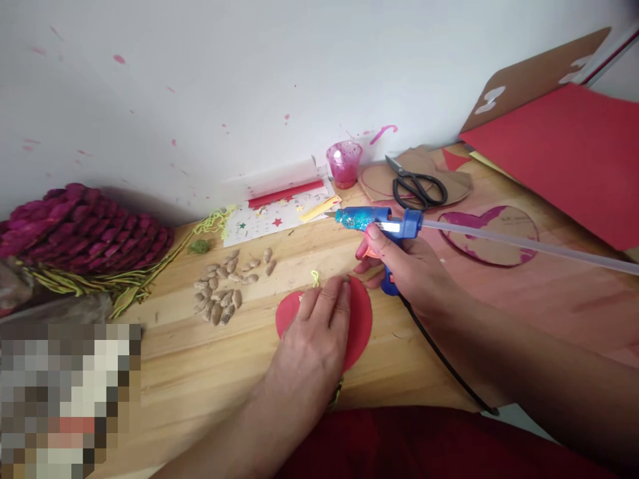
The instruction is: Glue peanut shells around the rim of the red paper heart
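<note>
My left hand (317, 332) lies flat, fingers together and stretched out, on a red paper heart (360, 318) on the wooden table (210, 366). A small yellow-green loop of thread (315, 277) sticks up by my fingertips. My right hand (409, 263) grips a blue glitter-covered glue gun (372, 219), held above the heart with its nozzle pointing left. A long clear glue stick (524, 245) sticks out of the gun's back to the right, and a black cord (439, 356) runs down from its handle.
A pile of seeds (224, 286) lies left of the heart. Further left is a magenta petal bundle (80, 229). Along the wall are a star-patterned paper (269, 216), a pink cup (344, 163), black scissors (417, 183) on cardboard cut-outs, and red sheets (564, 150) at right.
</note>
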A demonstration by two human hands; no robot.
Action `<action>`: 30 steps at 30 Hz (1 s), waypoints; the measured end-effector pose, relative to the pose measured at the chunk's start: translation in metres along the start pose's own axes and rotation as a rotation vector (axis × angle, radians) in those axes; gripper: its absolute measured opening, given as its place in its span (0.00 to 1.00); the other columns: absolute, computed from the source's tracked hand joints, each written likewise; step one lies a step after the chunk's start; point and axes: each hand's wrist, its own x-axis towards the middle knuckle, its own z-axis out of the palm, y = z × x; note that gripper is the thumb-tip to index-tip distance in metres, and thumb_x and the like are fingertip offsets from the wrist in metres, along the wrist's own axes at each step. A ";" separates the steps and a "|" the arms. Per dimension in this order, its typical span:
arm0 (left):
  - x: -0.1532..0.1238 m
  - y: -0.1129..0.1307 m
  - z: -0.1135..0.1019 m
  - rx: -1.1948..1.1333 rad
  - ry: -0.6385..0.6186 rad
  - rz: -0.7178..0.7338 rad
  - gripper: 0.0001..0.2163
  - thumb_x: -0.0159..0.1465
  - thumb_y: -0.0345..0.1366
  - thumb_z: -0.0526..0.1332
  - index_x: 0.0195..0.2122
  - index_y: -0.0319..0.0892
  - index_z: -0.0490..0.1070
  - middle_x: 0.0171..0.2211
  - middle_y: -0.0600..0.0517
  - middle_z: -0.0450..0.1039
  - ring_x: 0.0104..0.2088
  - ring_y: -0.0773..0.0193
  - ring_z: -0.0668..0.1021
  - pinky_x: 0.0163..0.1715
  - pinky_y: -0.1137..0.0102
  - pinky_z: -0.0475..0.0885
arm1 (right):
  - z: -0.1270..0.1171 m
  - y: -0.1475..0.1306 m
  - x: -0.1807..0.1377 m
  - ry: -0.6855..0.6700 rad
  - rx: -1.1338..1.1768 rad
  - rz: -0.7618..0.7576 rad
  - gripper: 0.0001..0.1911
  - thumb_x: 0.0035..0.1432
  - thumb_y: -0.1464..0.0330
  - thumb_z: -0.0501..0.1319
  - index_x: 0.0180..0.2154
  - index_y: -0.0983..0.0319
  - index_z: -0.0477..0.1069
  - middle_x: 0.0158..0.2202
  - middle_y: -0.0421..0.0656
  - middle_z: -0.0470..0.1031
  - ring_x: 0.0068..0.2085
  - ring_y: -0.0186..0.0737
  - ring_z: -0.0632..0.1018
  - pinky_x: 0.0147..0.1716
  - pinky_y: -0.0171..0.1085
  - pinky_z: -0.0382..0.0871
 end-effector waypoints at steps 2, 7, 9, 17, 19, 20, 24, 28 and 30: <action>0.001 -0.001 0.001 0.000 -0.002 -0.001 0.22 0.64 0.20 0.50 0.59 0.23 0.66 0.57 0.32 0.72 0.56 0.48 0.74 0.54 0.57 0.74 | 0.000 -0.001 0.000 0.001 -0.004 0.013 0.26 0.53 0.42 0.65 0.33 0.58 0.74 0.37 0.46 0.80 0.34 0.44 0.82 0.25 0.36 0.77; 0.003 -0.001 0.002 0.019 -0.027 -0.020 0.22 0.64 0.21 0.51 0.59 0.25 0.67 0.56 0.33 0.73 0.55 0.49 0.75 0.53 0.57 0.74 | -0.002 0.001 -0.001 -0.003 -0.037 0.016 0.24 0.55 0.43 0.64 0.32 0.58 0.75 0.36 0.45 0.81 0.31 0.42 0.81 0.26 0.37 0.78; 0.004 0.000 0.002 0.022 -0.044 -0.021 0.23 0.63 0.20 0.51 0.59 0.27 0.67 0.56 0.33 0.73 0.56 0.49 0.74 0.53 0.57 0.75 | -0.002 0.002 0.000 -0.007 -0.042 0.021 0.24 0.55 0.43 0.64 0.33 0.57 0.75 0.36 0.45 0.81 0.31 0.42 0.81 0.27 0.37 0.78; 0.001 0.000 0.005 0.066 -0.130 -0.039 0.23 0.65 0.23 0.53 0.62 0.26 0.64 0.59 0.32 0.71 0.55 0.48 0.75 0.54 0.56 0.75 | -0.001 0.002 -0.002 -0.009 -0.051 0.012 0.25 0.56 0.43 0.63 0.33 0.58 0.75 0.35 0.44 0.81 0.31 0.40 0.81 0.27 0.36 0.78; 0.000 0.001 0.008 0.083 -0.131 -0.043 0.23 0.66 0.24 0.53 0.62 0.26 0.65 0.59 0.33 0.71 0.54 0.48 0.76 0.53 0.57 0.76 | -0.001 0.001 -0.002 -0.011 -0.051 0.010 0.25 0.56 0.43 0.63 0.33 0.59 0.75 0.35 0.44 0.80 0.31 0.40 0.81 0.27 0.35 0.78; 0.000 0.001 0.009 0.093 -0.136 -0.046 0.22 0.66 0.24 0.53 0.62 0.26 0.65 0.59 0.33 0.71 0.54 0.48 0.76 0.52 0.57 0.76 | -0.001 0.000 -0.002 -0.016 -0.050 0.008 0.24 0.56 0.43 0.63 0.33 0.59 0.75 0.35 0.44 0.80 0.32 0.40 0.81 0.27 0.35 0.78; 0.001 0.003 0.011 0.114 -0.144 -0.059 0.21 0.68 0.26 0.54 0.61 0.26 0.67 0.58 0.34 0.72 0.51 0.51 0.78 0.49 0.60 0.78 | -0.002 0.000 -0.001 -0.026 -0.044 0.009 0.23 0.55 0.44 0.65 0.33 0.59 0.75 0.36 0.44 0.80 0.34 0.43 0.81 0.27 0.36 0.78; 0.003 0.004 0.010 0.126 -0.142 -0.073 0.21 0.68 0.26 0.54 0.61 0.28 0.67 0.57 0.36 0.72 0.50 0.52 0.78 0.48 0.62 0.78 | -0.001 0.002 0.000 -0.017 -0.039 0.006 0.24 0.55 0.43 0.64 0.31 0.58 0.75 0.36 0.44 0.80 0.33 0.43 0.82 0.26 0.37 0.78; 0.003 0.004 0.009 0.127 -0.129 -0.067 0.20 0.68 0.27 0.54 0.61 0.27 0.67 0.57 0.35 0.72 0.50 0.52 0.78 0.48 0.62 0.78 | 0.000 0.002 0.000 -0.009 -0.041 -0.002 0.24 0.55 0.43 0.64 0.31 0.57 0.75 0.36 0.45 0.80 0.33 0.44 0.82 0.26 0.37 0.78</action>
